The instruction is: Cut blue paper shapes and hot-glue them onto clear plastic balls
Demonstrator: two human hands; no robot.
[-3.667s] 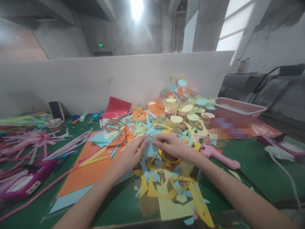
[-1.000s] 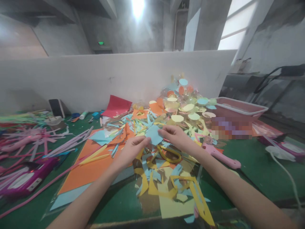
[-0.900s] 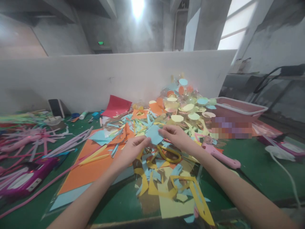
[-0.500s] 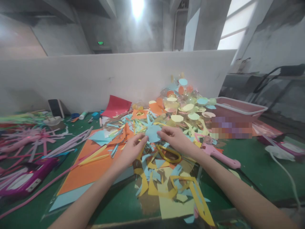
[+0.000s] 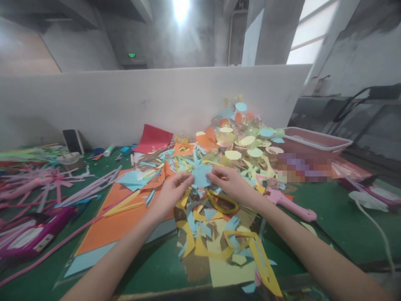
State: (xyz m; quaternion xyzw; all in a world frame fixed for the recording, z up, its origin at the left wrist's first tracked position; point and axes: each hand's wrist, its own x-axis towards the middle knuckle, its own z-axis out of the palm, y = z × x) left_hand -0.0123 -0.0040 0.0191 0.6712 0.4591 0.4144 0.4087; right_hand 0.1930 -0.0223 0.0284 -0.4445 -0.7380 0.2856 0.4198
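A roughly round light-blue paper piece [image 5: 201, 175] is held up between my two hands over a heap of cut paper scraps. My left hand [image 5: 175, 189] pinches its left edge between thumb and fingers. On the other side, my right hand [image 5: 228, 183] pinches the right edge. Just below lies a pair of scissors with yellow handles [image 5: 224, 204], its blades hidden among the scraps. Yellow and blue paper offcuts [image 5: 200, 244] spread in front of my hands, with a pale yellow sheet [image 5: 230, 271] under some of them.
Clear domes with coloured paper circles [image 5: 241, 129] pile up against the white partition [image 5: 103, 100]. A pink glue gun [image 5: 291, 205] and pink basket [image 5: 316, 144] are at right. Orange sheets [image 5: 103, 225], pink strips [image 5: 53, 179] and a purple device [image 5: 40, 230] lie at left.
Both hands keep their pinch on the blue paper piece. My left hand has shifted very slightly; the things on the table stay where they were.
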